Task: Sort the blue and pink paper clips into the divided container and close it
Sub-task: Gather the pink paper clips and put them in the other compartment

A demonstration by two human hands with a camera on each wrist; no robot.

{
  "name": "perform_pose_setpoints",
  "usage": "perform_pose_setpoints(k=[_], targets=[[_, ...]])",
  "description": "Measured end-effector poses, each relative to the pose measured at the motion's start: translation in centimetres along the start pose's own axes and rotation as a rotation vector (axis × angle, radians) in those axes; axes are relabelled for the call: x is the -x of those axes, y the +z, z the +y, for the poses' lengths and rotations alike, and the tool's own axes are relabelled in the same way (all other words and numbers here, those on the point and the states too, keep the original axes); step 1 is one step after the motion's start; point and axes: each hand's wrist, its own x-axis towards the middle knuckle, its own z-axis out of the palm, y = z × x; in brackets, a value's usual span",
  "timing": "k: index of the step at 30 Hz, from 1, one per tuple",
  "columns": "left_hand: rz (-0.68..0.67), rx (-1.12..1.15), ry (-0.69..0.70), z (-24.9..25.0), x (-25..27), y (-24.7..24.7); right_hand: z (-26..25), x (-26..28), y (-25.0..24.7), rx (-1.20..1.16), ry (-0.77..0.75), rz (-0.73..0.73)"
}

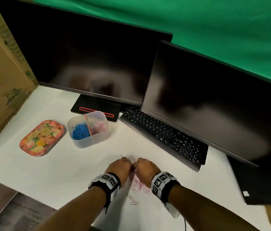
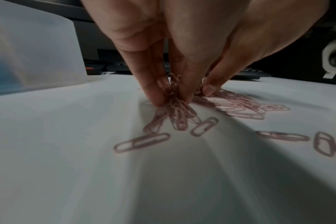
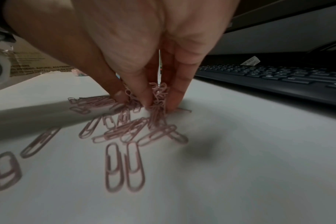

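Pink paper clips [image 1: 137, 185] lie scattered on the white table between my wrists. My left hand [image 1: 120, 165] pinches a bunch of pink clips [image 2: 175, 97] against the table, fingertips down. My right hand [image 1: 144, 165] sits right beside it and pinches another bunch of pink clips [image 3: 157, 97]. The translucent divided container [image 1: 88, 129] stands open at the far left, with blue clips [image 1: 80, 132] in its left half and pink ones [image 1: 100, 126] in its right half. Its floral lid [image 1: 42, 138] lies flat to the left of it.
A black keyboard [image 1: 163, 134] runs along the right of the work area under two dark monitors [image 1: 84, 64]. A cardboard box [image 1: 0, 72] stands at the far left. The table's near edge drops off at the lower left.
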Motion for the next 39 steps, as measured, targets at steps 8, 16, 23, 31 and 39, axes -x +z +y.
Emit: perform_pose_setpoints(k=[8, 16, 23, 31, 39], targets=[[0.025, 0.106, -0.079, -2.4, 0.2, -0.6, 1.8, -0.7, -0.6, -0.207, 0.144, 0.053], [0.361, 0.336, -0.089, -4.2, 1.7, -6.1, 2.8, -1.0, -1.9, -0.470, 0.254, 0.167], [0.458, 0.198, -0.354, -8.2, -0.4, -12.9, -0.1, -3.2, -5.4, -0.573, 0.179, 0.272], [0.446, 0.368, -0.416, -10.6, -0.4, -14.0, -6.9, -8.4, -12.5, -0.571, 0.005, 0.385], [0.349, 0.484, -0.304, -11.0, 5.3, -7.7, -12.5, -13.8, -13.8, -0.374, 0.042, 0.219]])
